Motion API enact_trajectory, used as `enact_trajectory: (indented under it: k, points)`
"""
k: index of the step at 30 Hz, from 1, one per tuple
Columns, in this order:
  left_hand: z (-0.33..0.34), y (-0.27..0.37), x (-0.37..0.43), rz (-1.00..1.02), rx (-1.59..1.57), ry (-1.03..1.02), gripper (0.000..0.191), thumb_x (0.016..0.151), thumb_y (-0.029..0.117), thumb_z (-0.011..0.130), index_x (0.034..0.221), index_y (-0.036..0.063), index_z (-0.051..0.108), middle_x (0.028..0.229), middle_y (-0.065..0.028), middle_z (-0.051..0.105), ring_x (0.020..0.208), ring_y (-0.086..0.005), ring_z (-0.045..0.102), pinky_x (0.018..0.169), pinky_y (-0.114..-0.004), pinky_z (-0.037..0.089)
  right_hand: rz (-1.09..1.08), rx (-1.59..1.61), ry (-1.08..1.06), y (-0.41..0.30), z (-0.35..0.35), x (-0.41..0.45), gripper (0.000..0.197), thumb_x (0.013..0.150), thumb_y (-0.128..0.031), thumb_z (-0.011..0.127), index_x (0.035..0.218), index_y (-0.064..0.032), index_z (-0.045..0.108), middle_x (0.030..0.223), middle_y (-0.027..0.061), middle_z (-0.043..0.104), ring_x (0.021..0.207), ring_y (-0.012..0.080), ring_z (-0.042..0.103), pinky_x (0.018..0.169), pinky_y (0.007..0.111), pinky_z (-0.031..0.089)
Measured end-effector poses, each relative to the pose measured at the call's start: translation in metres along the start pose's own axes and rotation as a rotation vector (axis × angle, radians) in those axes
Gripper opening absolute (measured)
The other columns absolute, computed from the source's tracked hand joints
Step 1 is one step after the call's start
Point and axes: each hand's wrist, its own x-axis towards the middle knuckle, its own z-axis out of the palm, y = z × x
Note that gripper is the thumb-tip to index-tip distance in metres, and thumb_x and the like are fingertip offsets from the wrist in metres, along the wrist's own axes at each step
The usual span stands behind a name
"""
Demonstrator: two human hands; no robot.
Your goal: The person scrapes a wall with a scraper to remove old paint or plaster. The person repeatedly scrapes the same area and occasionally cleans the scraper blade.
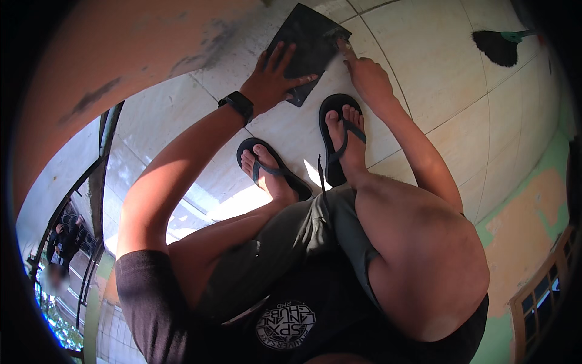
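A flat dark rectangular panel (pixel 309 41) lies on the tiled floor at the top of the view, beside the orange wall. My left hand (pixel 272 82), with a black watch (pixel 237 105) at its wrist, rests palm down on the panel's lower left part with fingers spread. My right hand (pixel 369 81) is at the panel's right corner, its index finger stretched out and touching a rough greyish patch (pixel 338 35) there. The other fingers of that hand are curled; whether anything is in them is hidden.
My feet in black flip-flops (pixel 334 168) stand just below the panel. A black-bristled broom head (pixel 498 47) with a green collar lies at upper right. The orange wall (pixel 113 59) curves along the left. Beyond a dark metal railing, a person (pixel 63 241) is at far left.
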Motion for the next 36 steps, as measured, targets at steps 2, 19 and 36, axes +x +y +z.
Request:
enact_trajectory:
  k: [2,19,36]
  points:
    - [0.001,-0.002,0.004,0.018,0.012,-0.009,0.079,0.082,0.035,0.073,0.147,0.0522,0.031,0.163,-0.0185,0.002,0.150,-0.0403,0.006,0.117,-0.056,0.022,-0.097,-0.068,0.000,-0.010,0.022,-0.013,0.060,0.091,-0.010,0.051,0.149,-0.0211,0.039,0.078,0.0184,0.065,0.072,0.0346,0.070,0.060,0.044,0.057]
    - [-0.001,-0.001,0.004,0.005,0.029,0.002,0.077,0.083,0.038,0.071,0.147,0.0515,0.030,0.163,-0.0182,0.004,0.149,-0.0409,0.007,0.118,-0.056,0.020,0.157,-0.003,0.047,0.007,-0.002,0.017,0.058,0.096,-0.015,0.049,0.150,-0.0307,0.036,0.085,0.0214,0.067,0.075,0.0379,0.068,0.064,0.047,0.056]
    - [-0.002,-0.001,0.004,-0.004,0.060,0.013,0.079,0.083,0.037,0.071,0.148,0.0523,0.029,0.162,-0.0187,0.006,0.149,-0.0410,0.010,0.117,-0.057,0.023,0.099,-0.034,0.037,0.008,-0.003,0.004,0.058,0.094,-0.012,0.049,0.149,-0.0278,0.037,0.075,0.0186,0.066,0.069,0.0346,0.068,0.057,0.045,0.055]
